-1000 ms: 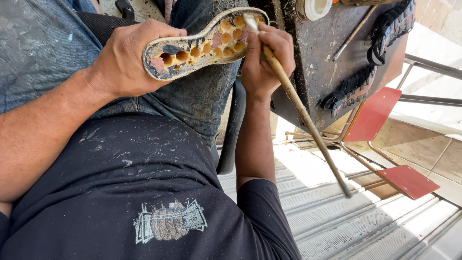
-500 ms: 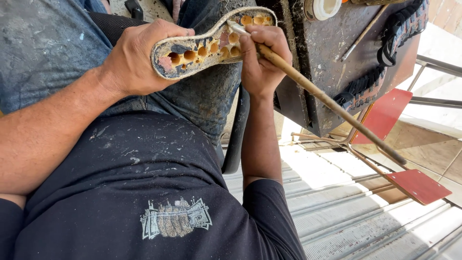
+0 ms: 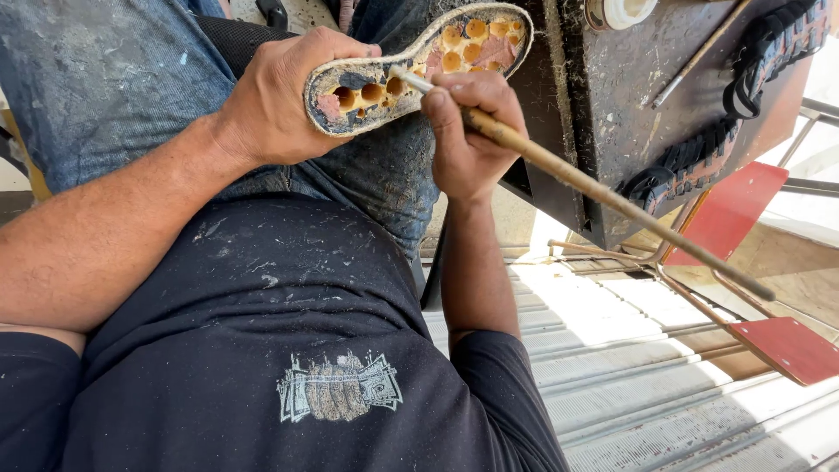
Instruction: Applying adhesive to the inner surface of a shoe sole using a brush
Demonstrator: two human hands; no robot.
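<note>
Dark, glue-stained metal workbench [image 3: 629,114] stands at the upper right. Below it runs a pale corrugated metal floor [image 3: 664,393] in bright sunlight. Red panels on thin metal rods [image 3: 786,345] lie beside the bench, a black treaded strip [image 3: 743,96] draped across it.

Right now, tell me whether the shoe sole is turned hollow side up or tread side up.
Hollow side up. The shoe sole, gripped by the left hand, shows round yellowish cavities facing the camera, and the right hand sets a long-handled brush against them.

Both hands raised — left [image 3: 280,100] gripping, right [image 3: 468,131] pinching.
</note>
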